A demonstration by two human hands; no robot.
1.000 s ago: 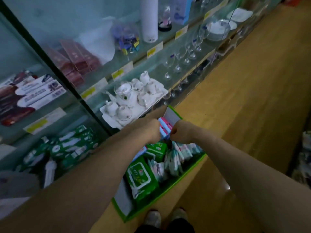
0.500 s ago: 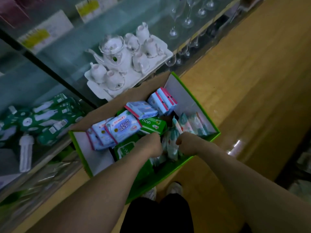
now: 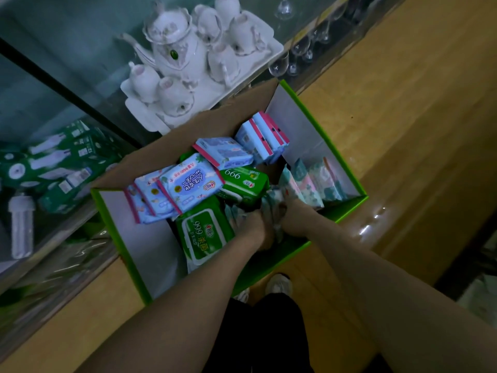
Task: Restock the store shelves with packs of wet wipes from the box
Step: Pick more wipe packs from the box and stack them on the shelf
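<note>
An open cardboard box [image 3: 347, 203] with green edges stands on the floor beside the glass shelves. It holds several wet wipe packs: blue ones with pink edges [image 3: 188, 184], green ones [image 3: 203, 234] and small pale teal ones [image 3: 306, 184]. My left hand [image 3: 250, 227] and my right hand [image 3: 291, 218] are both down inside the box near its front wall. Between them they grip a bunch of the small pale teal packs [image 3: 271, 208]. The fingers are buried among the packs and mostly hidden.
A white tea set on a tray [image 3: 199, 65] sits on the glass shelf just behind the box. Green boxed goods [image 3: 61, 162] fill the lower shelf to the left. Wine glasses [image 3: 295, 57] stand at the right. My shoes [image 3: 278, 285] show below the box on the wooden floor [image 3: 403, 117].
The view has tilted down and closer to the box. Both hands moved from the far end of the box to its near side and sank in among the small teal packs.
</note>
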